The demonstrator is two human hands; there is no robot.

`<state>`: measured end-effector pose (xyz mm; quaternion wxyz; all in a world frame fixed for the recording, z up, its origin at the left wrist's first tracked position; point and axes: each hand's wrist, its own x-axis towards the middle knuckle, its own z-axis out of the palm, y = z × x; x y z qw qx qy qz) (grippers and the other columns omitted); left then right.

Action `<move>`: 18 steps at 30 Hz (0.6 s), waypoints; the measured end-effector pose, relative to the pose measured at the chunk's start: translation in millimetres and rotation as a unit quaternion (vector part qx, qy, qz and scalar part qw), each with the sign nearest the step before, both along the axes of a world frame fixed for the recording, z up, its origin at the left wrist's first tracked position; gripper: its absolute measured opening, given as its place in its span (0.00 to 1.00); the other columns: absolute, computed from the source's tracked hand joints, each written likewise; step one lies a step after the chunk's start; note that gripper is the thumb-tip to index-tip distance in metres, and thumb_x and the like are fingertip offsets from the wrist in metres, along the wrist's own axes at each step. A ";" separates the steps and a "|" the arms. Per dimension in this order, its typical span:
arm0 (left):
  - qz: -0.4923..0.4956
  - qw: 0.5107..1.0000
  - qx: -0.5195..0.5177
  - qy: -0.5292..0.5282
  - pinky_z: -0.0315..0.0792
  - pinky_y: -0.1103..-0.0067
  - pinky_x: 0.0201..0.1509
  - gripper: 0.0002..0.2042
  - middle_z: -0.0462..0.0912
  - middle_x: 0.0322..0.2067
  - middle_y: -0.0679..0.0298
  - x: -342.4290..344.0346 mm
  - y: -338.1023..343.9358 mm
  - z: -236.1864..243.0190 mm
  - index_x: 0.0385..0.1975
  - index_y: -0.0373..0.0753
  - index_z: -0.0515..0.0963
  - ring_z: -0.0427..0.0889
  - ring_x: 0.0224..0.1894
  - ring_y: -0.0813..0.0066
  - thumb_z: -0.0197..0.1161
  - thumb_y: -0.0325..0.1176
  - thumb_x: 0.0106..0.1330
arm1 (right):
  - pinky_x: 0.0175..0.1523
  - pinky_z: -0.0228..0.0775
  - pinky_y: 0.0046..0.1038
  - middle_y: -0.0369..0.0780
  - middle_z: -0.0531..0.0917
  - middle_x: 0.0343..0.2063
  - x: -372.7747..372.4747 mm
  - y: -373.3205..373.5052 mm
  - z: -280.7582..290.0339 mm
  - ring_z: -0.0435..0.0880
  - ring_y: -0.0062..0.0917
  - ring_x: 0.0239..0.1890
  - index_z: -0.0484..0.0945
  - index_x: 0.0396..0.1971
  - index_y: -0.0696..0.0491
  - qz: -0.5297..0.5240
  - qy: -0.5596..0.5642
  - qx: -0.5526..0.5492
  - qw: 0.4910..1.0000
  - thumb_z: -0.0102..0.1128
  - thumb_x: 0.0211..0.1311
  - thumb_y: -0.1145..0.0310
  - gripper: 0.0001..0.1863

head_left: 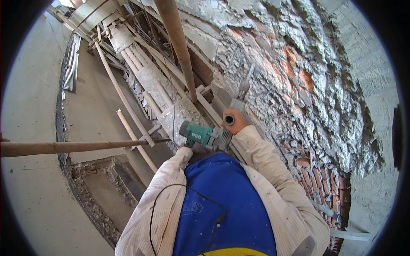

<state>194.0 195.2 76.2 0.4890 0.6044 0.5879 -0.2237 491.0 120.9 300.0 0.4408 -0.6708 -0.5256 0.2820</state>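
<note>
A green and grey demolition hammer [200,134] lies across in front of my body, its chisel [250,73] pointing up and to the right over the broken wall face. My right hand [236,121] is closed around the side handle [229,120], whose hollow end faces me. At the rear of the tool, my left hand [193,148] grips low by the motor housing; its fingers are mostly hidden by the tool and sleeve. Whether the chisel tip touches the wall [282,55] I cannot tell.
Bamboo poles [177,38] cross close by, one reaching in from the left [64,147]. A dusty plank walkway [149,81] runs away ahead, beside a drop. Exposed bricks [324,187] show at lower right. A black cable [188,186] loops over my blue shirt.
</note>
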 end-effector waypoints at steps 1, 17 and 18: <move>-0.001 1.000 -0.003 0.004 0.66 0.68 0.62 0.38 0.72 0.59 0.48 0.2 0.1 6.1 0.65 0.40 0.58 0.70 0.63 0.54 0.68 0.45 0.58 | 0.31 0.61 0.34 0.46 0.64 0.18 0.0 1.0 0.7 0.59 0.36 0.24 0.64 0.22 0.59 -0.003 -0.004 -0.007 1.000 0.72 0.41 0.77 0.19; 0.035 0.999 0.020 -0.022 0.71 0.68 0.55 0.33 0.79 0.48 0.49 2.5 5.7 25.3 0.55 0.36 0.66 0.78 0.54 0.53 0.73 0.44 0.52 | 0.31 0.60 0.35 0.47 0.63 0.18 -4.4 4.3 4.6 0.59 0.37 0.24 0.64 0.22 0.60 -0.002 -0.002 -0.030 1.000 0.72 0.42 0.75 0.20; 0.027 0.999 0.023 -0.025 0.71 0.68 0.55 0.33 0.79 0.48 0.49 3.2 6.1 24.5 0.54 0.37 0.66 0.78 0.54 0.54 0.73 0.44 0.52 | 0.31 0.60 0.35 0.47 0.63 0.18 -4.0 4.7 4.6 0.59 0.37 0.24 0.64 0.22 0.60 -0.002 -0.001 -0.030 1.000 0.72 0.42 0.75 0.20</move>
